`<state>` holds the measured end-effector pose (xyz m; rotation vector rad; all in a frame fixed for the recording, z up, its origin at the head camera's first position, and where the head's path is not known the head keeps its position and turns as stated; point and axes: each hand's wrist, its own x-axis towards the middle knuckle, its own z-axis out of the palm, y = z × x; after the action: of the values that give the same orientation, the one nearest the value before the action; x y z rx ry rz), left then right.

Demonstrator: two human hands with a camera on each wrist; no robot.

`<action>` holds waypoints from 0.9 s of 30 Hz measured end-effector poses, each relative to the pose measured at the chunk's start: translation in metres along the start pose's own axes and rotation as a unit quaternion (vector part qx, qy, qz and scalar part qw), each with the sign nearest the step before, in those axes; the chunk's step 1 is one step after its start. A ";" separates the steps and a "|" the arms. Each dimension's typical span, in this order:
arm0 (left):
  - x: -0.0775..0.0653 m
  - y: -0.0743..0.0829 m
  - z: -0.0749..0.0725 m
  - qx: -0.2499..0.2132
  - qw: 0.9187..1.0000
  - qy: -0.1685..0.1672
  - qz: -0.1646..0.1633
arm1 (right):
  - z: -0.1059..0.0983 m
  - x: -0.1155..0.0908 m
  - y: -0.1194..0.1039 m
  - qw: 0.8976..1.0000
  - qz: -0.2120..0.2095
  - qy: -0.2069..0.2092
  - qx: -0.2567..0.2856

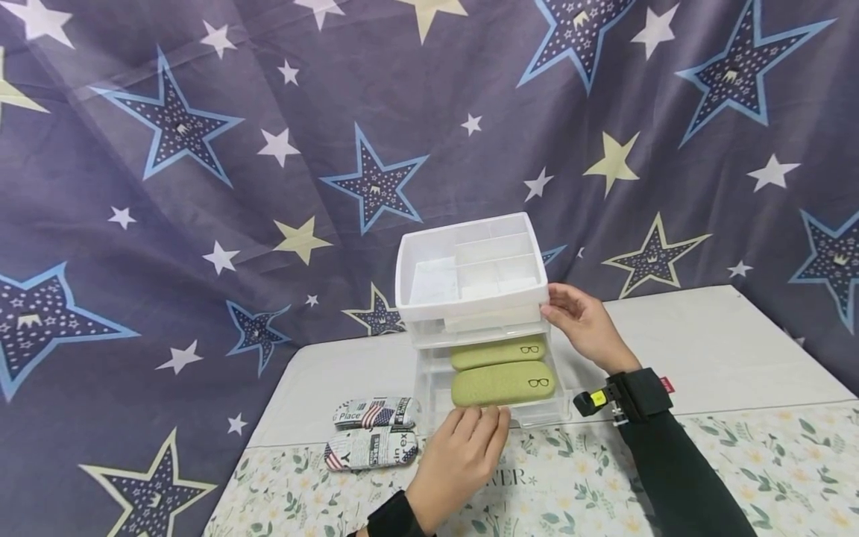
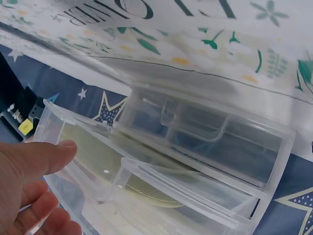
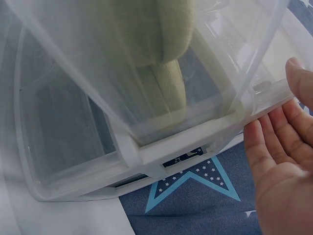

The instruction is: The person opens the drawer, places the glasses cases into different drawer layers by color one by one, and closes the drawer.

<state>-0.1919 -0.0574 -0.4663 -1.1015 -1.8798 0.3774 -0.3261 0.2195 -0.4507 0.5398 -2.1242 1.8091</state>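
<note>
Your left hand (image 1: 463,455) grips the front rim of the open drawer (image 1: 543,412), thumb on its outer face and fingers over the edge. Your right hand (image 1: 587,324) holds the right side of the drawer unit (image 1: 470,307) near the top, thumb towards the front, fingers along the side. That hold looks meant to keep the light-looking plastic frame steady while you handle the drawer.

The drawer juts from the unit's front, low down. Inside lie two green cases (image 1: 503,384), one behind the other, each marked with a pair of glasses; lying lengthwise across seems to let both fit. Above it sits a closed upper drawer (image 1: 424,334), contents hard to make out, then a divided top tray (image 1: 496,247). Left of the unit, two newspaper-print cases (image 1: 371,449) lie close together on the tablecloth (image 1: 758,455).
</note>
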 end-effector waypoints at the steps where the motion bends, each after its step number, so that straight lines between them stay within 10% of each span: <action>1: -0.001 0.001 0.000 0.003 1.000 0.000 -0.003 | 0.000 0.000 0.000 1.000 0.000 -0.001 -0.001; 27: 0.001 0.008 0.015 0.015 0.997 0.041 -0.059 | -0.001 -0.002 -0.002 1.000 0.009 -0.006 -0.017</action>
<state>-0.2001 -0.0497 -0.4796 -0.9674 -1.8498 0.2878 -0.3236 0.2200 -0.4494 0.5251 -2.1706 1.7792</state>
